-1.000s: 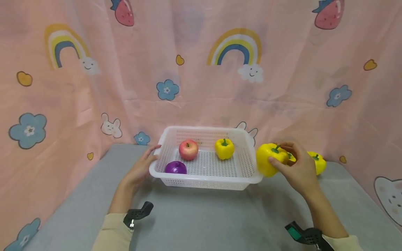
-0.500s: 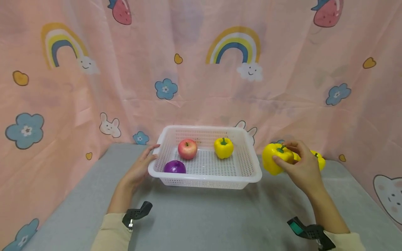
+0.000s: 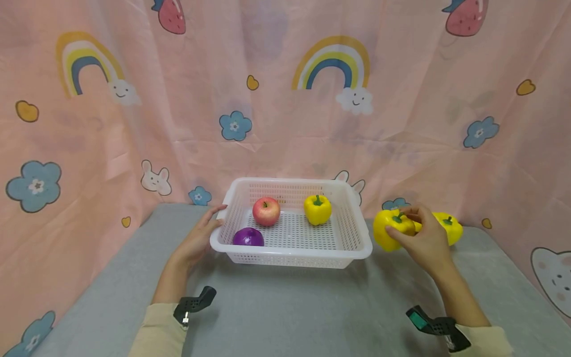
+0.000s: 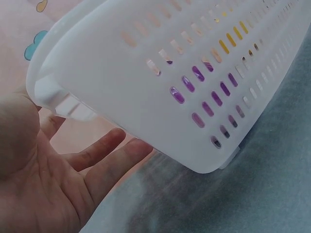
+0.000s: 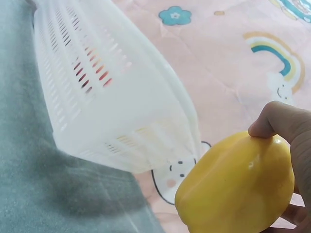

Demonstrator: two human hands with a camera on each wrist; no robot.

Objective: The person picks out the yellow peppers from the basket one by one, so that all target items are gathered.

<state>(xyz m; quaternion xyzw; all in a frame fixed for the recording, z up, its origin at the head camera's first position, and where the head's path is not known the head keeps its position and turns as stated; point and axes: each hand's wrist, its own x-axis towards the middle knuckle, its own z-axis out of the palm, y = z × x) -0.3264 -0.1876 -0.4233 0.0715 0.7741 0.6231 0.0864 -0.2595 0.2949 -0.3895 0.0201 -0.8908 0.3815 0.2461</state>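
In the head view my right hand (image 3: 424,240) grips a yellow bell pepper (image 3: 390,230) just right of the white plastic basket (image 3: 292,253). The thumb presses the side of this bell pepper (image 5: 238,184) in the right wrist view. My left hand (image 3: 198,240) holds the basket's left rim. Seen from the left wrist, its fingers (image 4: 109,158) lie against the underside of the basket wall (image 4: 112,82). Inside the basket are a red apple (image 3: 266,211), a purple onion-like ball (image 3: 248,237) and another yellow bell pepper (image 3: 317,210).
Behind my right hand another yellow bell pepper (image 3: 450,229) shows on the grey table (image 3: 285,307), with a sliver of yellow beside it, mostly hidden. A pink patterned curtain (image 3: 285,148) hangs right behind the basket.
My right hand has carried the yellow bell pepper a little to the right, away from the basket's rim, then slightly lower. The left hand has kept its hold on the basket.
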